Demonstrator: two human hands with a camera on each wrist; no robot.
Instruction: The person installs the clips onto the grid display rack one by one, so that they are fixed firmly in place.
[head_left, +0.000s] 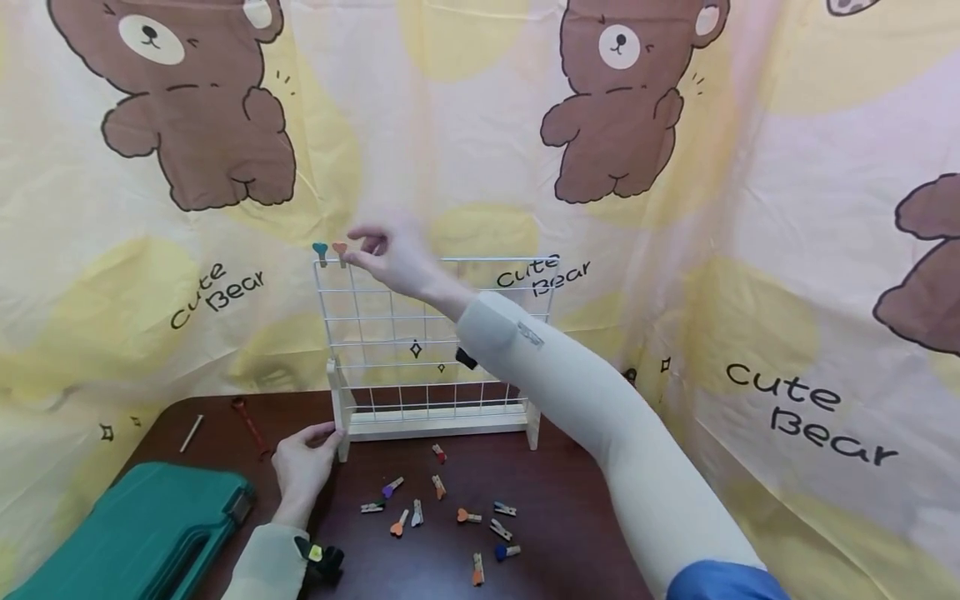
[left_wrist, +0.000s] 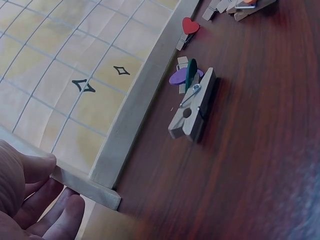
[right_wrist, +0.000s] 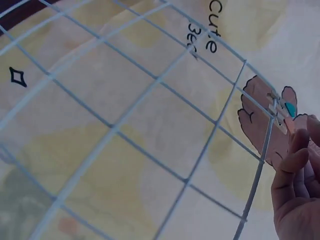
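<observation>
A white wire grid rack (head_left: 438, 427) on a wooden base stands on the table. At its left foot, my left hand (head_left: 303, 467) grips the wood; the left wrist view shows the thumb (left_wrist: 40, 167) on one side and fingers curled on the other. My right hand (head_left: 393, 254) is raised at the rack's top left, thumb and forefinger parted right beside an orange heart clothespin (head_left: 340, 248). That clothespin sits clipped on the top wire, next to a teal heart clothespin (head_left: 320, 249). In the right wrist view, the fingers partly cover the orange heart.
Several heart-topped clothespins lie loose in front of the rack, among them a red one (head_left: 438, 453), a purple one (head_left: 392, 487) and a blue one (head_left: 507, 552). A green case (head_left: 142, 525) occupies the left side. Behind it lie a red wrench (head_left: 250, 427) and a white stick (head_left: 192, 433).
</observation>
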